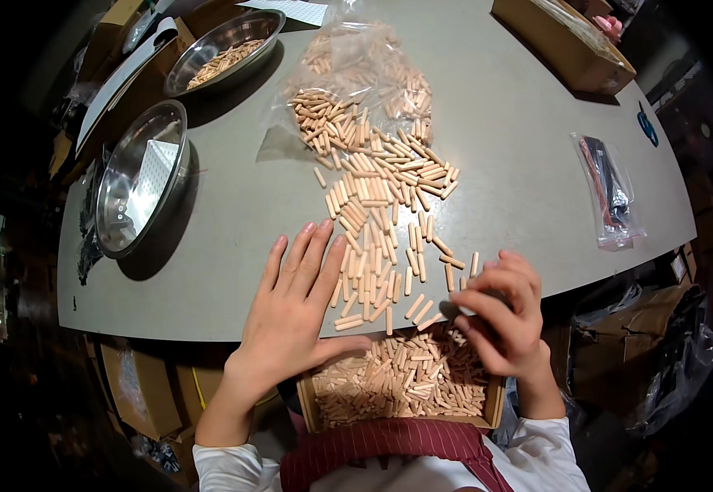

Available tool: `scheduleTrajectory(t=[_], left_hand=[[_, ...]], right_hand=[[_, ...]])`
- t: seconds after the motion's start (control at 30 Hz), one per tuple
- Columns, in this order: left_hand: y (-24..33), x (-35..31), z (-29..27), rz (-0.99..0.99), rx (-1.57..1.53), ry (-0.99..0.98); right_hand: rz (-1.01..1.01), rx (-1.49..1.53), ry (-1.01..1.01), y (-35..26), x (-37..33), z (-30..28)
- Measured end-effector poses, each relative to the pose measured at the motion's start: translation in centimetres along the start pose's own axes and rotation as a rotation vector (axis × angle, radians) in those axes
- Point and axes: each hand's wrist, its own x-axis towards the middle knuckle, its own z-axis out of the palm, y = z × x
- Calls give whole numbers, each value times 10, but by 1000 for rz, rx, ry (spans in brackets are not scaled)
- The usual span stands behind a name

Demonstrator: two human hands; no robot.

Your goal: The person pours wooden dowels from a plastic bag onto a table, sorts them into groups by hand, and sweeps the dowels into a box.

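On table [520,172], loose dowels [371,187] strewn from clear bag [356,57] down to near edge. Along their left side, left hand [287,316]: palm down, fingers flat and extended, nothing gripped; thumb over box. At lower right of dowels, right hand [510,316]: fingers loosely curled; can't tell if pinching a dowel. Just below edge, box [494,402], well filled with more dowels. Step in hand, judging by pose: working through loose dowels at edge, plenty left on table. Likely called for next: light fingertip control at right, steady flat palm at left, dowels being prone to roll. Farther left, two steel bowls: far bowl [266,29] part-filled with dowels, near bowl [168,131] showing pale perforated patch, maybe reflection. Off right, plastic packet [609,193]; beyond, carton [569,56].
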Motion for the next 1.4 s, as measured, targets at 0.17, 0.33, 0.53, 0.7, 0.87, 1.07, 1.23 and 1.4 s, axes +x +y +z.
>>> scheduleTrajectory(t=[0.17,0.33,0.53,0.7,0.87,1.07,1.23,1.4], left_hand=[[-1,-1,1,2,18,4],[0,-1,2,1,11,24],[-1,0,2,7,-12,38],[0,0,0,0,-23,35],[1,0,0,11,17,27],[1,-1,0,14,37,20],[3,1,-2,28,15,5],[2,-1,0,-6,-16,30]], right_hand=[[-80,-136,-39,-9,-4,12],[-102,-128,-17,-9,-6,17],[-57,-134,8,-11,-4,14],[11,-109,-32,-14,0,10],[68,-83,-85,-11,5,4],[177,24,-110,5,10,0],[167,1,-162,-1,9,0],[379,222,11,3,4,-2]])
